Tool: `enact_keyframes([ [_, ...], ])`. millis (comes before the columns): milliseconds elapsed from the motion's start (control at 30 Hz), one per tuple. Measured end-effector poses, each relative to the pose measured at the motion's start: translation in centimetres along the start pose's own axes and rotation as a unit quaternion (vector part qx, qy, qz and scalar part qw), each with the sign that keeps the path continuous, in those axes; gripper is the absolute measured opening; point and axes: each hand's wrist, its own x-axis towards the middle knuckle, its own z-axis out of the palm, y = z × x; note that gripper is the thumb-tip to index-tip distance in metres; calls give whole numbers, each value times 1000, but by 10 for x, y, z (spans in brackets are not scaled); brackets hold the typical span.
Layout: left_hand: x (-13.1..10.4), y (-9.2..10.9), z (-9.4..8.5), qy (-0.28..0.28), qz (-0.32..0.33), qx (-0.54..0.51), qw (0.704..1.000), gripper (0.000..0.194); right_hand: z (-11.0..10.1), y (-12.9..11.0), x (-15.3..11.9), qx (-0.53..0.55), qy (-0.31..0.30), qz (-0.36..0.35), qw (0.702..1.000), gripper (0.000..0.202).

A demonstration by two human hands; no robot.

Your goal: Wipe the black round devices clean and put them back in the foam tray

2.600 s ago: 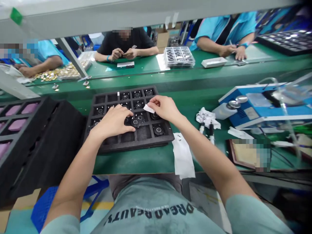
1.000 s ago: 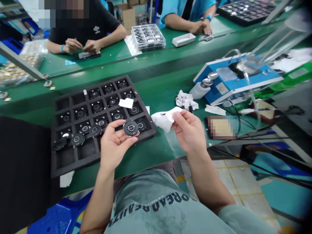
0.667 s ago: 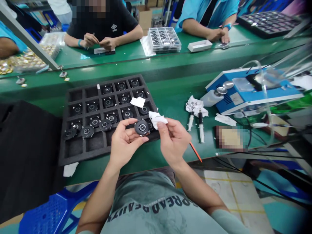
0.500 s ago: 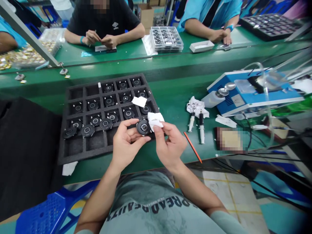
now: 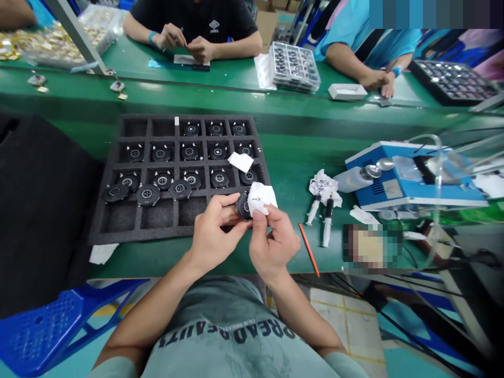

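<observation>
Head view: just below the middle of the frame my left hand pinches a small black round part by its rim, fingers closed on it, holding it above the near right corner of the black foam tray. My right hand is closed on a folded white wipe, pressed against the right side of that part so it covers much of the face.

To do this well, I judge the grip should stay on the rim alone, so the fingers keep off the face that the wipe touches. I would press lightly with a clean fold of the wipe and turn the part with the left fingers, rather than drag the wipe hard across it.

The tray's other cells, left of centre, hold like parts, and a second white scrap lies on one of them. To the right on the green desk lie two syringes and a thin orange stick, near my right wrist but apart from it.
</observation>
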Motion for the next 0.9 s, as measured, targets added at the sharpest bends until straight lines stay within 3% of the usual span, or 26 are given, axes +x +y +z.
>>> enact_keyframes([
  [300, 6, 8, -7, -62, -67, -57, 994, 52, 1, 14, -2, 108, -20, 21, 994, 9],
  [567, 15, 22, -13, -146, -134, -131, 971, 47, -8, 9, 12, 197, -70, 35, 977, 9],
  [900, 27, 26, -23, -172, -204, -165, 949, 50, -18, 17, 25, 374, -154, 141, 904, 11],
])
